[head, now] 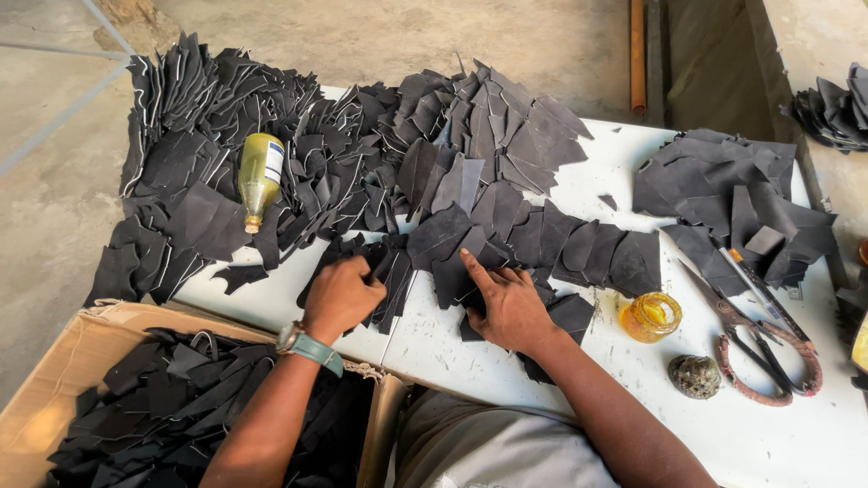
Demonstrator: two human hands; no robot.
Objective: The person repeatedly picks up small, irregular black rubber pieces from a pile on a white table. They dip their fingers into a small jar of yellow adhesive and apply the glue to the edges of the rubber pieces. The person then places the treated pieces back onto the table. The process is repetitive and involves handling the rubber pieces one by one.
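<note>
Seen from above: white surface (470,348), crowded across its far half with overlapping black cut leather pieces (362,172), bare mainly along the near edge and between the piles.

Left hand (342,296), wrist in a teal-strapped watch (307,345), curled shut in a grip on a small bundle of black pieces (391,276) near the middle of the near edge. Right hand (506,305) just beside it, flat and open, fingers spread and pressing down on a row of larger black pieces (561,248) running off to the right.

Open white strip between the hands and the near edge; another bare patch at the near right corner, broken only by small objects. Left edge overhung by the big pile, pieces spilling past the corner above the concrete floor (54,208).

Yellowish glass bottle (259,176) lying on its side on the left pile, neck pointing toward the near edge, white label with a blue band around its body. Small amber glass jar (650,316) upright, right of the right hand. Dark rounded lump (694,376) just nearer than the jar. Large scissors (759,348) with rust-red wrapped handles at the right, blades pointing toward a separate black stack (723,194) at the far right.

Open brown cardboard box (54,380) below the near left edge, filled with more black pieces. Another small black heap (836,108) on a ledge at top right.
</note>
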